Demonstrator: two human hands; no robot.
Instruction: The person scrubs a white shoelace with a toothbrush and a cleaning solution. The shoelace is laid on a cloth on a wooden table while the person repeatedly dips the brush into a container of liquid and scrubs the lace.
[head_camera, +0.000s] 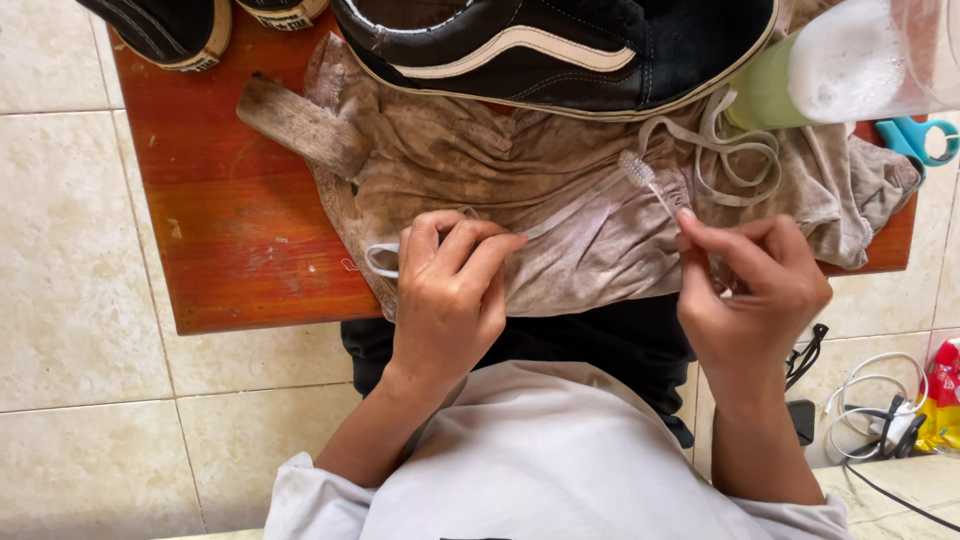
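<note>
Left hand (450, 290) presses a white shoelace (560, 215) flat against the stained cloth (470, 160), fingers closed over it. Right hand (750, 290) pinches a toothbrush (650, 182), bristles on the lace, below the black shoe (560, 45).

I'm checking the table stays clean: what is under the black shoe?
Under the black shoe lies a stained brown cloth, spread over the red wooden table. The shoe covers the cloth's far edge, so what lies beneath there cannot be seen.
</note>
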